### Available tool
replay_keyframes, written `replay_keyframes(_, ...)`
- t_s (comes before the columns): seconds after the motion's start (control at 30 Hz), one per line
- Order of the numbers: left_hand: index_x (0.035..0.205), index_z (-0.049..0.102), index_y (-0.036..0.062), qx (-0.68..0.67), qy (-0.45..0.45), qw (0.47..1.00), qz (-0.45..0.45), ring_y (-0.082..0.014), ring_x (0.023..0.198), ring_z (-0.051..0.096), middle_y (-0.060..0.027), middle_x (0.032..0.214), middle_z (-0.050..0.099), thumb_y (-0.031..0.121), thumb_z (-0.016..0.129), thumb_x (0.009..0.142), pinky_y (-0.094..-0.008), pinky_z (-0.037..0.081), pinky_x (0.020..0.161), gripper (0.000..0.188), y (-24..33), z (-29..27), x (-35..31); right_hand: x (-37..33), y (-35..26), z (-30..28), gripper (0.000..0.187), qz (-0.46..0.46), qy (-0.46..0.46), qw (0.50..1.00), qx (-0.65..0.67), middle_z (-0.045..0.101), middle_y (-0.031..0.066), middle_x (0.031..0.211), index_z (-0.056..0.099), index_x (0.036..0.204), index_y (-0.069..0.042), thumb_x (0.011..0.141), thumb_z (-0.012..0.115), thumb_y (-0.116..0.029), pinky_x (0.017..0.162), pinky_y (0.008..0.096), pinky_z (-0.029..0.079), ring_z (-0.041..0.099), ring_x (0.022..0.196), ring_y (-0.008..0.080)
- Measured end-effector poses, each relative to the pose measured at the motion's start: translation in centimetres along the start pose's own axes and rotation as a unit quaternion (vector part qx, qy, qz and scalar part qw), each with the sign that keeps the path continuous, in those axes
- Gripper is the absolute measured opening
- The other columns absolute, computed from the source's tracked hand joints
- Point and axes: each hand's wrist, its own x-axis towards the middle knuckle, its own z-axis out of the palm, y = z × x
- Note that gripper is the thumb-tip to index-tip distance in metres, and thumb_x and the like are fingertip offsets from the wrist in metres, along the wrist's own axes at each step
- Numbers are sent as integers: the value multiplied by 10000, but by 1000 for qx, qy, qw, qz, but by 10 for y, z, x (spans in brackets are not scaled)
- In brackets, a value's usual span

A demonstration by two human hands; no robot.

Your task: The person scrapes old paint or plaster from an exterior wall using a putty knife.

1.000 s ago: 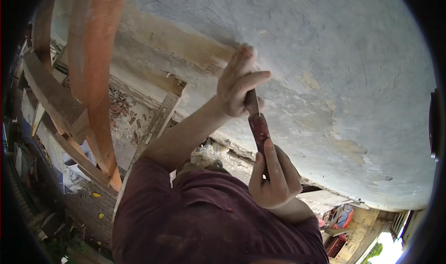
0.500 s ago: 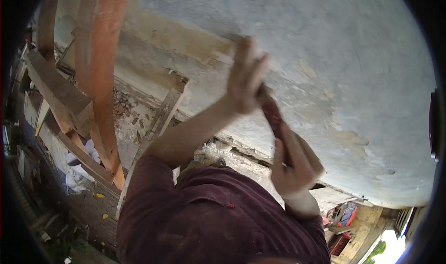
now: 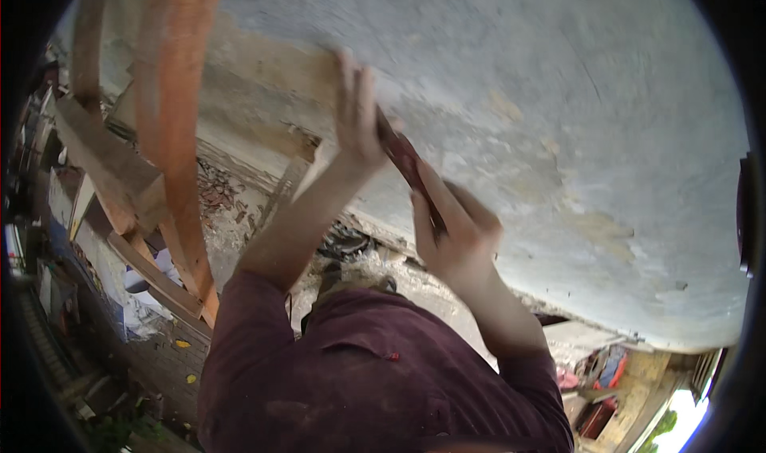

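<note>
A long, narrow, dark reddish-brown tool [image 3: 405,159] slants in front of the grey wall, its kind hard to make out. My right hand [image 3: 461,234] is closed round its lower end, with a finger stretched along it. At the upper end my left hand [image 3: 357,126] grips it, with the long fingers straight up toward the wall and what looks like the thumb on the tool's other side. Motion smears the left fingertips, and the left hand hides the tool's far end. The wall [image 3: 511,62] has worn, peeling patches around the hands.
Orange-brown wooden beams [image 3: 179,94] rise at the left, with a thick timber [image 3: 112,154] slanting beside them. Rubble [image 3: 219,194] lies along the wall's foot. Beyond my shirt [image 3: 359,373], a shoe [image 3: 331,273] shows. A dark red container [image 3: 597,418] stands at the lower right.
Both hands and the tool have moved left across the wall, the right hand also upward. The right forearm now shows more fully.
</note>
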Motion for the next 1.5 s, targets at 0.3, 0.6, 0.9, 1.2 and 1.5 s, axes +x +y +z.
replay_keyframes(0.3,1280,292,-111,55,-61,996,20,-504,1270,198,-361,1348,215,293,421,917,-564,198,1028,558,-15,-23,9,14,8,18,280,43,6,998,51,635,176,760,616,1000,22,723,655,4,504,278,491,643,603,247)
replay_keyframes(0.6,1304,268,-66,-179,-110,912,-352,-354,1259,284,-245,1334,311,165,476,849,-455,223,1036,551,89,-93,-60,-70,22,15,240,184,49,967,171,616,113,694,565,1026,58,795,602,6,516,217,449,583,586,113)
replay_keyframes(0.9,950,441,37,-439,-64,548,-709,-155,809,567,-86,870,563,253,357,967,-279,474,738,233,121,-84,-64,-103,25,23,239,122,-34,988,92,589,202,991,571,946,35,737,644,-54,772,350,474,584,924,294)
replay_keyframes(1.2,911,455,51,-406,-105,504,-755,-117,457,455,-25,601,455,364,260,975,-233,379,415,375,157,-82,-62,-45,39,37,235,330,-134,850,388,628,138,867,517,1025,32,875,530,-149,678,289,477,605,799,172)
replay_keyframes(1.5,991,439,21,-398,-133,552,-721,-118,581,496,-43,746,506,268,320,969,-242,428,543,275,183,-81,-65,-14,28,21,172,369,-120,807,445,597,77,663,500,938,23,917,478,-146,463,248,435,564,535,118)
